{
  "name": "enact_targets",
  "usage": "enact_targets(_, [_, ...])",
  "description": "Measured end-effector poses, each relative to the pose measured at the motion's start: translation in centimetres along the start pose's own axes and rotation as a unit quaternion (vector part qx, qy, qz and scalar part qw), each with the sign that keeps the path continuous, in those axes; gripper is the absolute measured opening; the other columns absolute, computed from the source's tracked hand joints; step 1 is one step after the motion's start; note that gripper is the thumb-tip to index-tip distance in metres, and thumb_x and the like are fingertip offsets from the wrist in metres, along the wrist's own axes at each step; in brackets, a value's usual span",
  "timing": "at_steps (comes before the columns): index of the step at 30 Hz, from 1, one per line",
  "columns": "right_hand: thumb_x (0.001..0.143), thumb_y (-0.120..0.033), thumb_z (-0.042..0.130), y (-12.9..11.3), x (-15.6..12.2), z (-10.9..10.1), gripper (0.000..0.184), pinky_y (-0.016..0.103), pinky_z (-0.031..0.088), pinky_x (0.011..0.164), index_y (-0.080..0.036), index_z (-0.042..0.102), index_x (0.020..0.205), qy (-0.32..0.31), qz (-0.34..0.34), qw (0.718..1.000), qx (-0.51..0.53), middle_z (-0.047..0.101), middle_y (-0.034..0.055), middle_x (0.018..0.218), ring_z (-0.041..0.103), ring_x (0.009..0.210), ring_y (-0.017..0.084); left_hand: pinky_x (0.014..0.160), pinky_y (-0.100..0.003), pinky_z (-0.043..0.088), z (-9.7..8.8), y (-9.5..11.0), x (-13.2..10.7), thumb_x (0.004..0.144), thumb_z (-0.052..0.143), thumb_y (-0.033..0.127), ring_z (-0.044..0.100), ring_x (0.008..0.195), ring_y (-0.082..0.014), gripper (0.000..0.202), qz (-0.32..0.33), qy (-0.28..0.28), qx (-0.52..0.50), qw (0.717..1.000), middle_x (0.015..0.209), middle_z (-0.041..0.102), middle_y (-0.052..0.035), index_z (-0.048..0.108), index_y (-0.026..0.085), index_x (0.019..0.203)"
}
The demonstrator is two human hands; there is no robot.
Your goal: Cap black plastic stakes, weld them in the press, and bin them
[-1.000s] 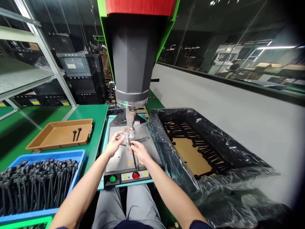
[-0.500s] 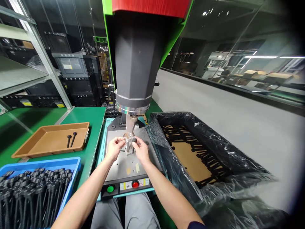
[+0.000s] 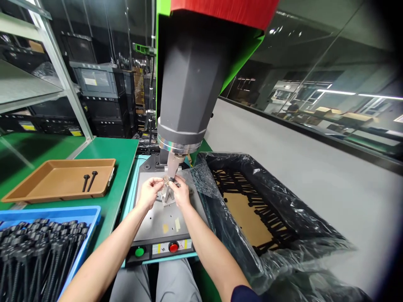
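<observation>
Under the press's metal tip, both of my hands are at a small metal fixture on the grey base plate. My right hand is closed at the fixture's top, its thumb and fingers pinching a black bolt-like part, mostly hidden by the fingers. On the fixture's left side, my left hand has thumb and forefinger pressed together. Whatever lies between them is too small to make out.
To the left, a brown tray holds two black bolts, and a blue bin is full of similar ones. A plastic-lined box with rows of black parts stands right. A green button and red button front the press.
My right hand has moved inward and up to the fixture's top, carrying the black bolt-like part closer under the press tip. My left hand stays beside the fixture. The whole view has tilted slightly.
</observation>
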State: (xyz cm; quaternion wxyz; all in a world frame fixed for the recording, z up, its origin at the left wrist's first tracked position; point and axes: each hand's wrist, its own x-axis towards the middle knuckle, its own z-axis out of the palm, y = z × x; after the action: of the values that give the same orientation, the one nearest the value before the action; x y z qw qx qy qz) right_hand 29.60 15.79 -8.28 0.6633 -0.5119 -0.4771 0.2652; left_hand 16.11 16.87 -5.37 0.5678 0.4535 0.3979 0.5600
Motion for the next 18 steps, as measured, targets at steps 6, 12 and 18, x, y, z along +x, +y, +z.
enact_targets(6, [0.074,-0.031,0.067,0.0,1.1,-0.6,0.041,0.037,0.046,0.092,-0.021,0.066,0.114,-0.087,0.054,0.994,0.043,0.067,0.0060,0.113,0.060,0.102,0.024,0.063,-0.027,0.046,-0.3,0.1,0.4,0.057,0.079,0.036,0.061,0.065,-0.0148,0.037,0.008,0.016,0.002,1.000,0.068,0.065,-0.0024,0.065,0.012,0.082])
enact_targets(12, [0.069,-0.024,0.067,0.6,1.3,-1.9,0.043,0.041,0.036,0.105,-0.024,0.067,0.113,-0.078,0.091,0.987,0.111,0.065,0.0031,0.121,0.054,0.117,0.025,0.061,-0.026,0.045,-0.6,-0.1,0.0,0.061,0.076,0.033,0.059,0.062,-0.0137,0.031,0.017,0.006,0.032,0.999,0.068,0.066,-0.0030,0.066,0.013,0.082])
enact_targets(18, [0.061,-0.020,0.072,1.0,0.1,-3.7,0.053,0.044,0.032,0.108,-0.027,0.066,0.113,-0.086,0.166,0.953,0.238,0.060,0.0034,0.130,0.043,0.130,0.028,0.056,-0.025,0.043,-0.3,-0.5,-0.4,0.063,0.073,0.033,0.054,0.056,-0.0122,0.034,0.009,-0.008,0.088,0.996,0.063,0.064,-0.0009,0.068,0.013,0.090])
